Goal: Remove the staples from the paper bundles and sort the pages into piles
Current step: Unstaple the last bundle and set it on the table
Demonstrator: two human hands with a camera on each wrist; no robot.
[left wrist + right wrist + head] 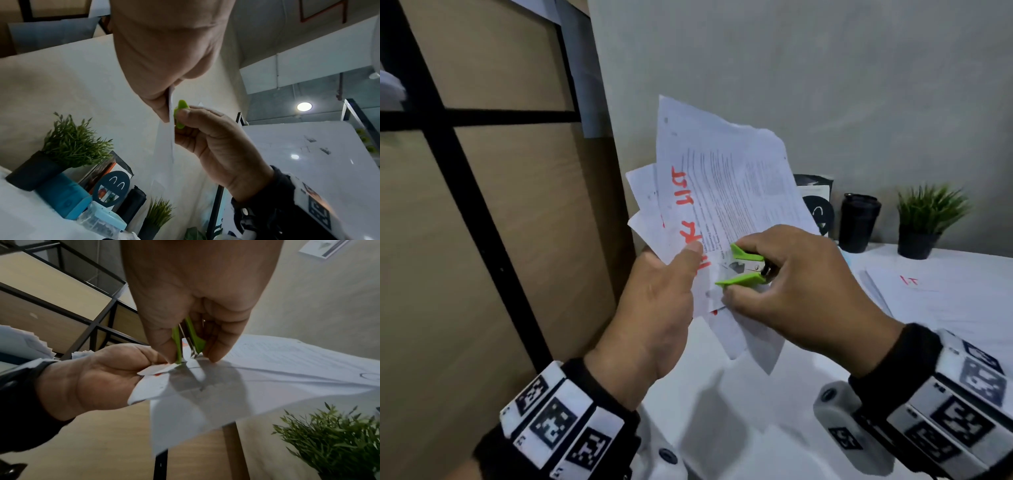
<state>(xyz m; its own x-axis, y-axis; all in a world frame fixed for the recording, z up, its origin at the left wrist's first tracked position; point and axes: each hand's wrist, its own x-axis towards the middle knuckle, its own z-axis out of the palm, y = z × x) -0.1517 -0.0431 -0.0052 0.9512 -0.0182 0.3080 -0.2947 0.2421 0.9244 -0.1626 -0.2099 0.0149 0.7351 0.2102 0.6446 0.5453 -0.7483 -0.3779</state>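
A stapled bundle of white printed pages (pixel 726 192) with red marker writing is held up in the air above the table's left end. My left hand (pixel 657 301) grips its lower edge, thumb pressed on the front page. My right hand (pixel 791 284) pinches a green staple remover (pixel 743 269) between thumb and fingers, its metal jaws set against the bundle's lower corner. In the right wrist view the staple remover (pixel 189 340) bites at the paper's corner (pixel 164 369) beside the left hand (pixel 98 379). The left wrist view shows the bundle (pixel 170 129) edge-on with the remover (pixel 180 113) against it.
More pages with red marks (pixel 945 294) lie on the white table (pixel 756 411) at the right. A black cup (pixel 858 222), a potted plant (pixel 924 222) and a dark box stand at the back. A wood and black-frame shelf (pixel 482 205) is at the left.
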